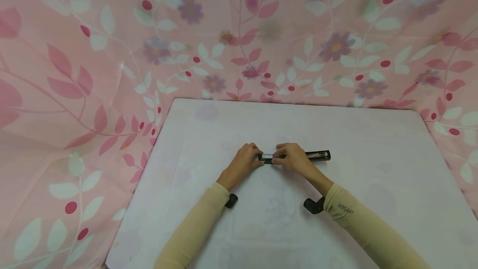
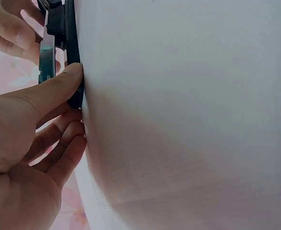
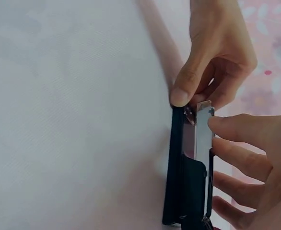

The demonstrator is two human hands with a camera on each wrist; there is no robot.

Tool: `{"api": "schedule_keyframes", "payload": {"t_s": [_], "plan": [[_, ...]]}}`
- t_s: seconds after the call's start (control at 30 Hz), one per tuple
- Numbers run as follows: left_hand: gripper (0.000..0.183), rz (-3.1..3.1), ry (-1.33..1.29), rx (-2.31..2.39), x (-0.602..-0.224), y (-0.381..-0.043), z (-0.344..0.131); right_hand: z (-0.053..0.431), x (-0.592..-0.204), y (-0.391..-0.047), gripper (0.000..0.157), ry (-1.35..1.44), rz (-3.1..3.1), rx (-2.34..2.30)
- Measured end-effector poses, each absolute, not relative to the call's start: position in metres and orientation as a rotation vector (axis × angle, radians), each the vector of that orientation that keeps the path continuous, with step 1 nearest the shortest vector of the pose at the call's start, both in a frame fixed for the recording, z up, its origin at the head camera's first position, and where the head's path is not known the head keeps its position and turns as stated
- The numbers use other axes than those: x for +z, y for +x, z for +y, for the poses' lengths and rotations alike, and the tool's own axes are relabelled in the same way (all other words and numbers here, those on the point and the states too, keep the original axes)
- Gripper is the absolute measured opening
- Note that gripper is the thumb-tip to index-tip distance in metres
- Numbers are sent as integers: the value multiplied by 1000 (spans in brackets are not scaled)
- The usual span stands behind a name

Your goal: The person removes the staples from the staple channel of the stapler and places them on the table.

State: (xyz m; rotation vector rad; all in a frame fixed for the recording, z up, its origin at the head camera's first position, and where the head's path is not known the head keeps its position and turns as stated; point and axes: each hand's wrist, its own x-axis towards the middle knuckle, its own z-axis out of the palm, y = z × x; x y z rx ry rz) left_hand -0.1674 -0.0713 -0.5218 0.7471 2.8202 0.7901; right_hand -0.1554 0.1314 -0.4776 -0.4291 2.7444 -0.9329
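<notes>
A black stapler (image 1: 318, 155) lies on the white-covered table, its top cover swung back to the right and the metal staple channel (image 3: 204, 132) exposed. My left hand (image 1: 244, 159) pinches the left end of its base (image 2: 72, 48), thumb on the near side and fingertips resting against the tabletop. From above, my right hand (image 1: 293, 157) holds the staple channel with its fingertips. The channel sits raised a little off the base in both wrist views. Part of the stapler's middle is hidden under the right hand in the head view.
The table (image 1: 209, 128) has a pale cloth and rounded corners. Pink floral fabric (image 1: 239, 32) hangs behind and at the sides. Black wrist devices (image 1: 313, 205) sit beneath both forearms, which wear beige sleeves (image 1: 198, 223).
</notes>
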Motion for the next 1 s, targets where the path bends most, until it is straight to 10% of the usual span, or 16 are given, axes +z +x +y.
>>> {"api": "schedule_keyframes", "payload": {"t_s": [1.0], "plan": [[33, 2837, 790, 754, -524, -169, -70, 110, -468, -155, 18, -980, 3075, -210]]}}
